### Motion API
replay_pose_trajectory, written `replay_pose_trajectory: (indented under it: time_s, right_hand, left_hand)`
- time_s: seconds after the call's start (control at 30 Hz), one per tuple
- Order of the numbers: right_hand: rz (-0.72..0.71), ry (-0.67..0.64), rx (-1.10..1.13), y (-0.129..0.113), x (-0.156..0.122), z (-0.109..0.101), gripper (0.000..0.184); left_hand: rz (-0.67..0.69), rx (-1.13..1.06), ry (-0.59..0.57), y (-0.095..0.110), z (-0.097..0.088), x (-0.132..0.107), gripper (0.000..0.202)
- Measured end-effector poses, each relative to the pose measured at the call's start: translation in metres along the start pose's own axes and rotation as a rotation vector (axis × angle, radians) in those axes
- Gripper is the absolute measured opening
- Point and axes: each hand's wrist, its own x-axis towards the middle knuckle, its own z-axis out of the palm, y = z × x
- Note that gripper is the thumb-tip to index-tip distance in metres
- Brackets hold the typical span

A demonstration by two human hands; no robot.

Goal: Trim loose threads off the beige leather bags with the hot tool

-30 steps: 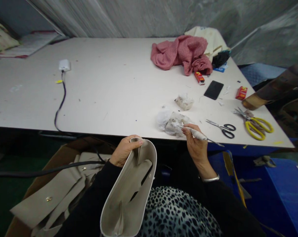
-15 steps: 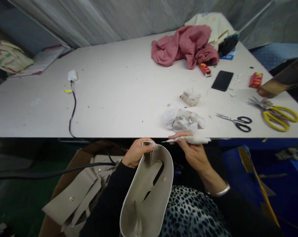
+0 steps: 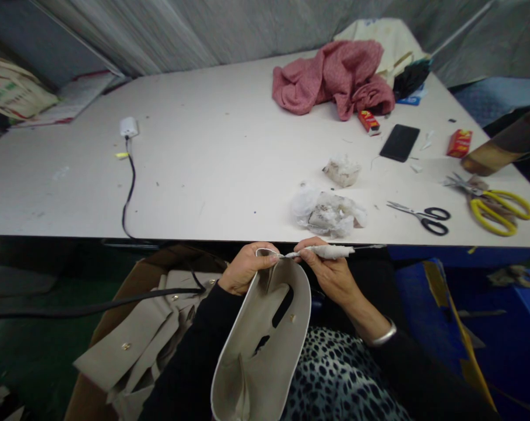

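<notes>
My left hand (image 3: 243, 270) pinches the top edge of a beige leather-like bag (image 3: 271, 374) between thumb and fingers. The bag hangs open in front of my lap, showing its pale inside, a dark cut-out slot and a small gold stud. In my right hand (image 3: 330, 279) is a slim pointed tool with a white wrapped handle (image 3: 333, 252). Its tip meets the bag's edge right beside my left thumb; whether it pierces or only touches, I cannot tell.
On the white table (image 3: 195, 164) lie black-handled scissors (image 3: 423, 217), yellow-handled scissors (image 3: 495, 204), crumpled plastic wrapping (image 3: 329, 211), a dark phone-like slab (image 3: 399, 142) and a pink cloth (image 3: 326, 82). A cardboard box (image 3: 92, 374) of beige bag pieces stands left, a blue bin (image 3: 427, 316) right.
My right hand has moved left, bringing the tool's tip from just off the bag onto its edge by my left thumb. My left hand keeps its hold on the bag.
</notes>
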Motion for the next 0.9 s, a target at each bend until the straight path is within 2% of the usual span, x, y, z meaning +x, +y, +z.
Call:
replay_pose_trajectory:
  time_s: [0.2,0.33,0.53,0.6,0.67,0.73,0.77,0.83,0.9]
  right_hand:
    - [0.003,0.003,-0.038,0.003,0.004,0.002,0.025]
    - [-0.075,-0.024,-0.134,0.001,0.004,0.002,0.025]
    - [-0.354,-0.235,-0.491,-0.007,-0.002,-0.011,0.018]
    - [-0.410,-0.316,-0.638,-0.010,-0.003,-0.015,0.017]
    - [-0.435,-0.351,-0.676,-0.013,-0.004,-0.017,0.016]
    - [-0.410,-0.270,-0.553,-0.013,-0.005,-0.016,0.020]
    - [-0.377,-0.185,-0.465,-0.013,-0.007,-0.014,0.022]
    - [-0.268,-0.030,-0.301,-0.011,-0.010,-0.009,0.024]
    - [-0.138,0.011,-0.220,-0.007,-0.012,-0.002,0.024]
  left_hand:
    - [0.029,-0.030,0.039,-0.006,0.004,-0.002,0.043]
    - [0.070,-0.034,0.078,-0.009,0.002,-0.001,0.042]
    - [0.074,-0.064,0.054,-0.011,0.002,0.001,0.040]
    - [0.070,-0.082,0.038,-0.012,0.003,0.001,0.040]
    - [0.070,-0.089,0.029,-0.012,0.004,0.001,0.040]
    - [0.081,-0.074,0.035,-0.012,0.004,0.001,0.040]
    - [0.091,-0.058,0.044,-0.013,0.004,0.000,0.040]
    - [0.122,-0.004,0.070,-0.013,0.004,-0.002,0.040]
    - [0.167,0.082,0.100,-0.014,0.005,-0.004,0.038]
